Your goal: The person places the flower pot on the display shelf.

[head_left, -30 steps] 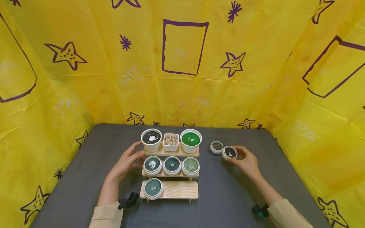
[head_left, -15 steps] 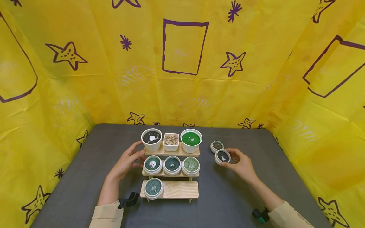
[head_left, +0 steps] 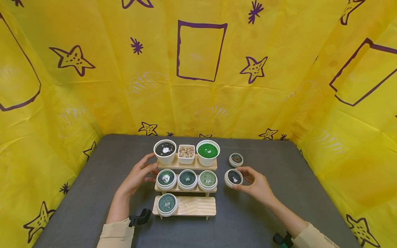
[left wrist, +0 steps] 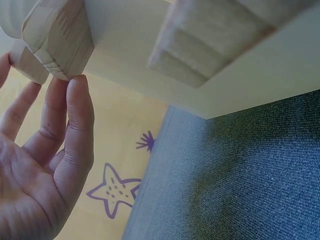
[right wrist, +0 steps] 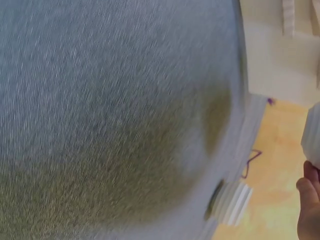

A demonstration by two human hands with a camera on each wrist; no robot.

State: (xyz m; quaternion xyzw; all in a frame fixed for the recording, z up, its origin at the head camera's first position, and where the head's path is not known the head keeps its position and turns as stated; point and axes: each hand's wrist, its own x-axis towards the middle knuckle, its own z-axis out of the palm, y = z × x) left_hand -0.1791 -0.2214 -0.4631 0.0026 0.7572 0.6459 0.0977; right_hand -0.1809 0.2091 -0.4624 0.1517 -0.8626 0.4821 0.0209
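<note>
In the head view my right hand [head_left: 255, 185] grips a small white round pot [head_left: 233, 178] with dark filling and a white fleck. The pot is right of the three-tier wooden stand [head_left: 198, 206]. In the right wrist view, part of that pot [right wrist: 312, 137] shows above the fingers of my right hand [right wrist: 310, 205]. My left hand [head_left: 136, 176] rests at the stand's left side. In the left wrist view, fingertips of the left hand [left wrist: 45, 150] touch the ends of the stand's wooden boards [left wrist: 65, 42], fingers only slightly bent.
The top tier bears a dark-filled cup [head_left: 165, 153], a square dish of speckled bits [head_left: 186, 154] and a green-filled cup [head_left: 207, 153]. Three pots fill the middle tier; one pot [head_left: 166, 205] stands on the bottom tier's left. Another small pot [head_left: 236, 160] stands on the grey table [head_left: 263, 220].
My right hand has carried the dark-filled pot left and toward me, away from the small pot behind and closer to the stand. The left hand has stayed put.
</note>
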